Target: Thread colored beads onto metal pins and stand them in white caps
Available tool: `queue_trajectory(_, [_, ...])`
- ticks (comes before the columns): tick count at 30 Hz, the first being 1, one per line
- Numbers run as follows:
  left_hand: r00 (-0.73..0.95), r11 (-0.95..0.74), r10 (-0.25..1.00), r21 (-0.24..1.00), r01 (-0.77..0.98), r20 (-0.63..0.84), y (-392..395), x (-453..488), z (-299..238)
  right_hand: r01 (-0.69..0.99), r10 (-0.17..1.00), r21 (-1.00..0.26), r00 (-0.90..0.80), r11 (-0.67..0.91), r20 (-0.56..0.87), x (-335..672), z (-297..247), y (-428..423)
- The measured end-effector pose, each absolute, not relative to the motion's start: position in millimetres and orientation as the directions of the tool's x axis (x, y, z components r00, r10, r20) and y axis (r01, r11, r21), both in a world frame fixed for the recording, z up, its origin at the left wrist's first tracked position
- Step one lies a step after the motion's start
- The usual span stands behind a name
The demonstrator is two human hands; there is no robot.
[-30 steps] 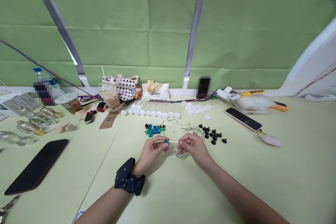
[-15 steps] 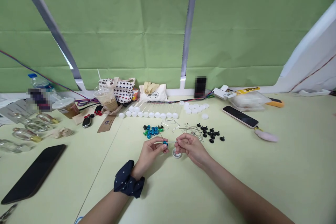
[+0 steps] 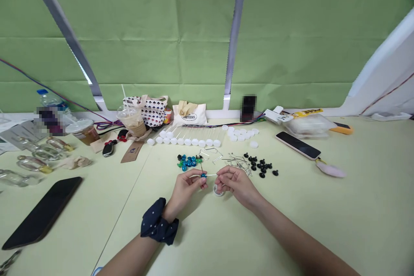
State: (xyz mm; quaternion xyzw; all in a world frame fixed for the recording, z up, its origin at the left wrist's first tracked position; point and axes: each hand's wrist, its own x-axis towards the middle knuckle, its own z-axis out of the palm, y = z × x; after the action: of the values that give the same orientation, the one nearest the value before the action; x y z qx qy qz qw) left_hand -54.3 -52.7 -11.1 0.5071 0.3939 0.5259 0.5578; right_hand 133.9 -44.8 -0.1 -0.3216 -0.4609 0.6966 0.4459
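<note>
A small shiny blue piece (image 3: 203, 175) is pinched between the thumb and fingers of my left hand (image 3: 186, 186). From its right side a thin metal rod (image 3: 211, 175) runs across to my right hand (image 3: 236, 183), whose thumb and fingertips grip the far end. Another thin, dark wire stands up from the blue piece. Just beneath my right fingertips sits a small round white container (image 3: 218, 190), partly covered. Beyond my left hand lies a cluster of blue and green pieces (image 3: 189, 163). Loose thin metal rods (image 3: 237, 163) are spread beyond my right hand.
Black flanged pieces (image 3: 262, 166) lie to the right of the rods. Behind are white round caps (image 3: 241, 134) and a row of white-ended sticks (image 3: 194, 142). A phone (image 3: 298, 145) rests at right, a dark tablet-like slab (image 3: 43, 211) at left. An iced drink (image 3: 132, 124) stands behind.
The view has shifted slightly. The dark wire on the blue piece now stands more upright. Both hands keep their pinch on the blue piece and the rod.
</note>
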Motion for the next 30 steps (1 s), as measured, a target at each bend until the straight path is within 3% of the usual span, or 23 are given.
queue_trajectory(6, [0.157, -0.061, 0.983, 0.98, -0.19, 0.092, -54.6, -53.3, -7.2, -0.275, 0.919, -0.956, -0.393, -0.103, 0.015, 134.7, 1.0, -44.8])
queue_trajectory(15, [0.171, -0.071, 0.98, 0.977, -0.203, 0.107, -52.9, -54.3, -13.9, -0.384, 0.919, -0.889, -0.384, -0.252, -0.095, 134.5, -4.3, -41.4])
queue_trajectory(23, [0.16, -0.087, 0.979, 0.972, -0.218, 0.123, -52.8, -54.4, -11.9, -0.25, 0.938, -0.962, -0.347, -0.105, -0.012, 132.5, -4.4, -45.1])
queue_trajectory(30, [0.151, -0.085, 0.982, 0.981, -0.177, 0.112, -54.0, -53.9, -12.8, -0.297, 0.919, -0.933, -0.387, -0.202, -0.076, 133.0, -1.5, -44.7])
